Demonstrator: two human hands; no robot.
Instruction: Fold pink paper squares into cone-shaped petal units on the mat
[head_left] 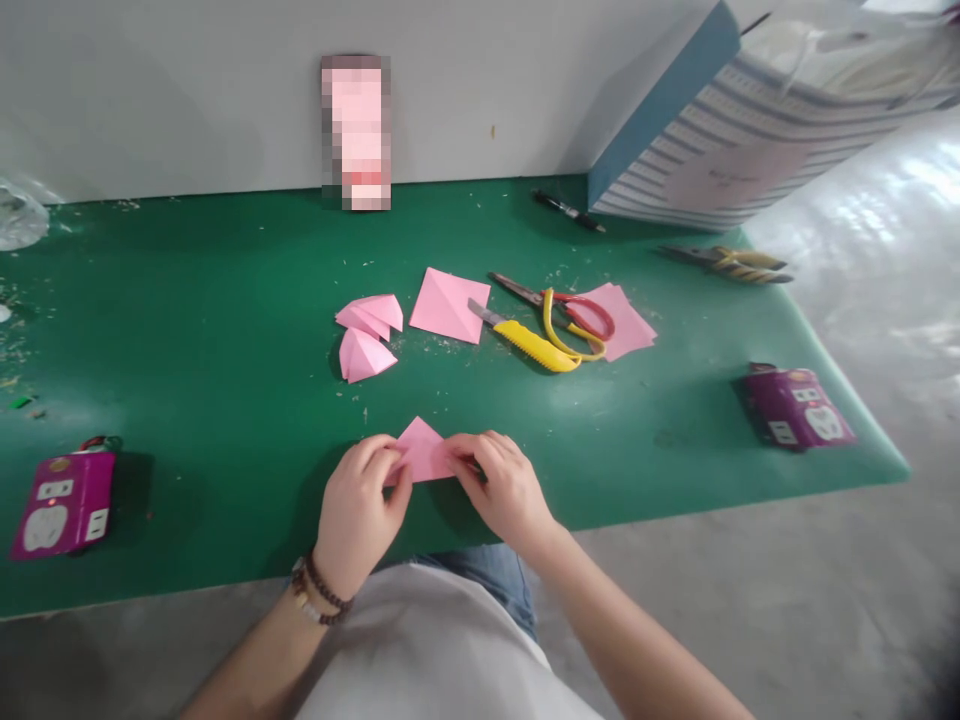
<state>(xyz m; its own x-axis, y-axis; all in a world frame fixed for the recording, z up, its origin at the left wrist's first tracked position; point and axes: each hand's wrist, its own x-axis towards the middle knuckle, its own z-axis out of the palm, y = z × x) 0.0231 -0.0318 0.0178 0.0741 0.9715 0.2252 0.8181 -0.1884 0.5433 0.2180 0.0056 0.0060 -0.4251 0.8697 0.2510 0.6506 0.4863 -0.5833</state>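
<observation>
Pinching pink paper (pixel 420 452) between left hand (pixel 358 510) and right hand (pixel 504 490); purple packet (pixel 795 408) unreadable.

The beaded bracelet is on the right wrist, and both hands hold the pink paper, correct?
No: the head view shows the beaded bracelet on the wrist of the left hand, not the right hand; both hands hold the pink paper.
</observation>
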